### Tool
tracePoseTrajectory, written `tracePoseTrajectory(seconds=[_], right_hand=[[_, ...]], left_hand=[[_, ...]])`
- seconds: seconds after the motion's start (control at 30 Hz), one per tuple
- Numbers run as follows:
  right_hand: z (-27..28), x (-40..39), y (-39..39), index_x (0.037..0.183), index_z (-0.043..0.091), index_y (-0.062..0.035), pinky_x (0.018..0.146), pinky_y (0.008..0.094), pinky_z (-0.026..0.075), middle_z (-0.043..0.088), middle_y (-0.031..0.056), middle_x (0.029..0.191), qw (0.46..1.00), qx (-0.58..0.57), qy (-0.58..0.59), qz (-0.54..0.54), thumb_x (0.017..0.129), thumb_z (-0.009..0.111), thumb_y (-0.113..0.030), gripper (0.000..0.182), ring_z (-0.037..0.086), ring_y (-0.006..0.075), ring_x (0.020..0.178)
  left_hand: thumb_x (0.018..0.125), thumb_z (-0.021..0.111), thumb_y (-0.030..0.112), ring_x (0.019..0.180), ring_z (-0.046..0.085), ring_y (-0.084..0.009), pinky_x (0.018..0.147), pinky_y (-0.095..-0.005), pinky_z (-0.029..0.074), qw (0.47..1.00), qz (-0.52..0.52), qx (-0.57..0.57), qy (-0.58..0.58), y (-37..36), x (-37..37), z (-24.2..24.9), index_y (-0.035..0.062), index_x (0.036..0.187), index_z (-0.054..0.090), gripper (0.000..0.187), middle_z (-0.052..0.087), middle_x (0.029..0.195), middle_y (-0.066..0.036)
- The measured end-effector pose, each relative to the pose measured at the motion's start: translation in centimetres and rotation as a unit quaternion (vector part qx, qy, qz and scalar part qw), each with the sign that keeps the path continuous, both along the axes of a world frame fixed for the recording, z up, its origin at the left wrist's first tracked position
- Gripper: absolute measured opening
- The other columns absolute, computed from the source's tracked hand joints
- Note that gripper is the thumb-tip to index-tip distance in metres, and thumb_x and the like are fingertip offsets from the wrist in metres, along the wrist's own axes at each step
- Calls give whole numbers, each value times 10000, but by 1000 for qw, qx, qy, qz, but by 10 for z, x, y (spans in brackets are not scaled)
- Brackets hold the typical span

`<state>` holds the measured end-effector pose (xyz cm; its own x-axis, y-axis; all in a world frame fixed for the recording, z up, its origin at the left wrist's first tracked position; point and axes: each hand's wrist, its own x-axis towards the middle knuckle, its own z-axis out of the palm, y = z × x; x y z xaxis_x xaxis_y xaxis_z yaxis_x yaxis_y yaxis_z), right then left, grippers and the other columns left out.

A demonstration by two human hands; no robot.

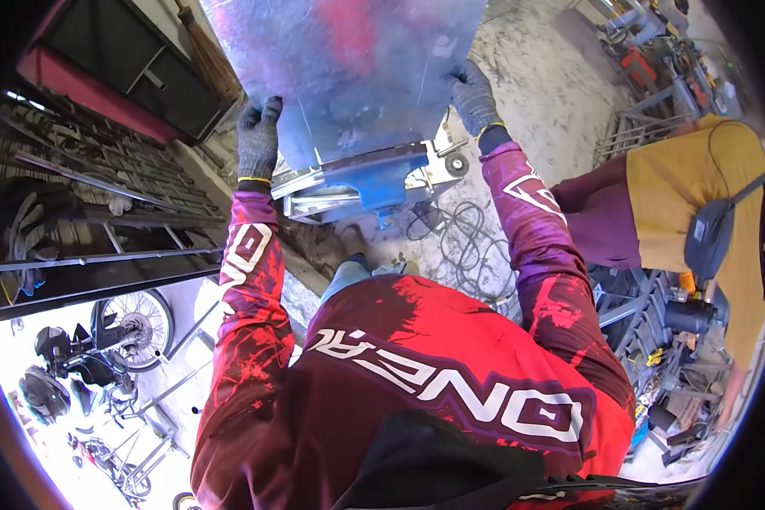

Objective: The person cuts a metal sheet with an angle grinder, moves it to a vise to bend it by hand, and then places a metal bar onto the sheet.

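Sheet-handling in hand: grey-gloved left hand [258,140] and right hand [474,100], fingers pinching opposite edges of a shiny silver rectangular metal sheet [348,85]. Control calls for even grip.

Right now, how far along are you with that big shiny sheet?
Looks done: the metal sheet is up over the blue metal frame. In hand: the left hand and right hand, both gloved, grip its two sides. Left: neither hand has let go yet. I can't tell whether the sheet rests on the frame, or what else remains.
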<state>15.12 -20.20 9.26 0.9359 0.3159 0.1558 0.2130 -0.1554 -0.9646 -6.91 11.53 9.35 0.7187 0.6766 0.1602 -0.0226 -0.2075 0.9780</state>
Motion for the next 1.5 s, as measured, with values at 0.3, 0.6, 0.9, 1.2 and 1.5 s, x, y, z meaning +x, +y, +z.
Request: tracePoseTrajectory(seconds=[0.3, 0.6, 0.9, 1.2, 1.5], right_hand=[[9, 2, -22, 1037, 668, -46, 773, 326, 480, 656, 21, 917, 999, -30, 9, -11, 861, 703, -73, 181, 575, 136, 831], [16, 0, -31, 999, 658, -46, 715, 296, 461, 615, 2, 847, 999, -34, -9, -21, 858, 711, -75, 154, 526, 101, 772], [17, -20, -27, 1035, 673, -46, 733, 278, 469, 639, -6, 878, 997, -59, -38, -23, 863, 685, -29, 174, 548, 92, 789], [16, -23, -27, 1053, 668, -43, 758, 310, 489, 671, 17, 891, 997, -60, -38, -25, 874, 706, -81, 187, 575, 112, 804], [10, -23, -22, 1054, 673, -39, 766, 315, 500, 697, 31, 918, 997, -46, -63, -21, 876, 710, -79, 186, 601, 118, 811]], left_hand=[[960, 696, 338, 883, 591, -144, 839, -328, 478, 1000, -13, -25, 3, -21, 6, 1, -35, 1089, 715, 395, 720, 973, -84], [974, 679, 334, 930, 613, -146, 891, -328, 473, 998, -49, 5, 33, -25, 1, 5, -20, 1139, 702, 392, 726, 1027, -73], [981, 680, 315, 985, 615, -151, 911, -314, 472, 996, -59, -7, 61, -22, -20, 6, -22, 1175, 674, 389, 712, 1083, -80], [982, 670, 210, 945, 596, -115, 876, -302, 472, 997, -47, -43, -36, -23, -25, 7, 6, 1163, 687, 273, 705, 1034, -28], [968, 694, 281, 917, 593, -121, 843, -304, 474, 999, -35, -28, 7, -18, -34, -5, 0, 1155, 695, 337, 710, 1016, -36]])
